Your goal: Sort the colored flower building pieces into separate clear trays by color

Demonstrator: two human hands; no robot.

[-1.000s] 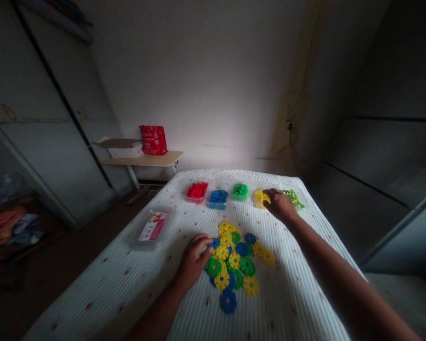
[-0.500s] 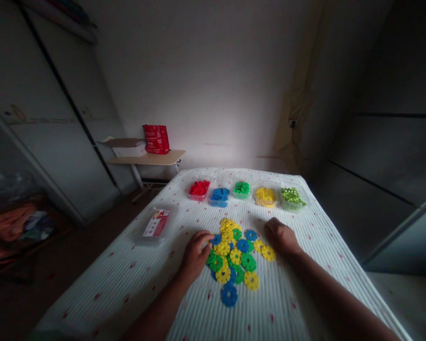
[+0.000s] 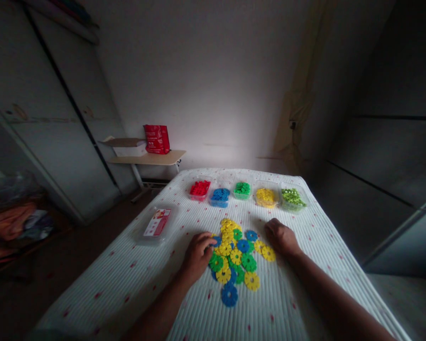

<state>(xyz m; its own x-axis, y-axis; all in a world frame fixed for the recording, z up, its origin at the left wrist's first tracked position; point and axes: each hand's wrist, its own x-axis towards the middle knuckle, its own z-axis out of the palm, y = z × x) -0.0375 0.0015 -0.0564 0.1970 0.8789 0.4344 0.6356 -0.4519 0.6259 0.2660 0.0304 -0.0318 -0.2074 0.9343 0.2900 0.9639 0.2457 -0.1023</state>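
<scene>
A loose pile of notched plastic interlocking discs [image 3: 235, 256] in yellow, green and blue lies on the table in front of me. At the pile's left edge, my left hand [image 3: 199, 253] has its thumb and fingertips closed around the edge of a blue interlocking disc [image 3: 217, 241]. My right hand [image 3: 281, 237] rests curled on the tablecloth at the pile's right side, close to a yellow disc [image 3: 268, 253], and nothing shows in it. A single blue disc [image 3: 229, 295] lies at the near end of the pile.
Along the far side stand clear tubs of red pieces [image 3: 199, 188], blue pieces [image 3: 220, 194], green pieces [image 3: 242, 188], yellow pieces [image 3: 265, 195] and light green pieces [image 3: 292, 196]. A clear labelled container [image 3: 157, 223] lies at left. Behind, a side table [image 3: 156, 158] bears a red bag [image 3: 156, 139].
My left fingers have moved slightly right and drawn together at the blue disc. My right hand has stayed in place.
</scene>
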